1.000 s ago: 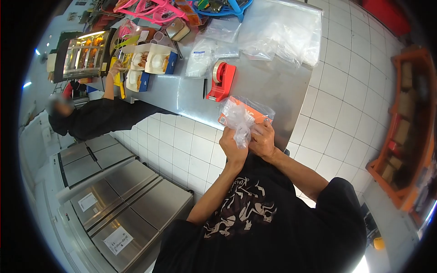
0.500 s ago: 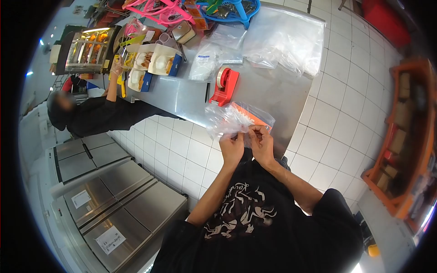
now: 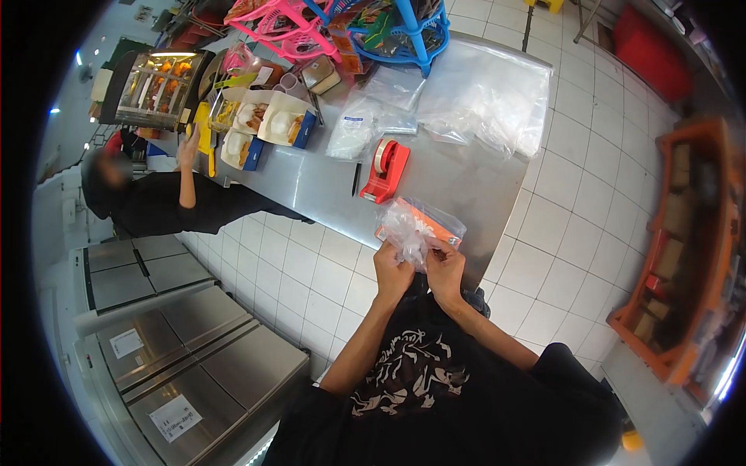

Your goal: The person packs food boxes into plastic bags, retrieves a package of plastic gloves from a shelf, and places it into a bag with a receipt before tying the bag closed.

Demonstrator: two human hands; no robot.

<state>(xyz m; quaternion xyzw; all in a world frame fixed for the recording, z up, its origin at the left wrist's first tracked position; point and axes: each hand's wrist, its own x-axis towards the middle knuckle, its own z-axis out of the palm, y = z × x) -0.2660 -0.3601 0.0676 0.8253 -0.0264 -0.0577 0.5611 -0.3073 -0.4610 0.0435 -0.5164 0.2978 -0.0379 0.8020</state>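
A clear plastic bag (image 3: 406, 227) with an orange box (image 3: 435, 227) in or under it lies at the table's near edge, in front of my chest. My left hand (image 3: 394, 268) is closed on the gathered plastic. Beside it, my right hand (image 3: 444, 268) pinches the same bunched part, with its fingertips close to the left ones. Just beyond the bag stands a red tape dispenser (image 3: 396, 165) with a roll of tape. A black pen (image 3: 356, 179) lies to its left.
Clear plastic sheets (image 3: 489, 93) and a white plastic packet (image 3: 351, 133) lie farther back on the steel table (image 3: 458, 182). Food boxes (image 3: 289, 124), a blue basket (image 3: 423, 46) and a pink basket (image 3: 291, 35) stand beyond. A co-worker (image 3: 171, 190) stands at left, near a food warmer (image 3: 159, 89).
The bag's loose plastic has been drawn into a tighter bunch between my hands. The co-worker's hand has moved back from the food boxes. The view has shifted slightly.
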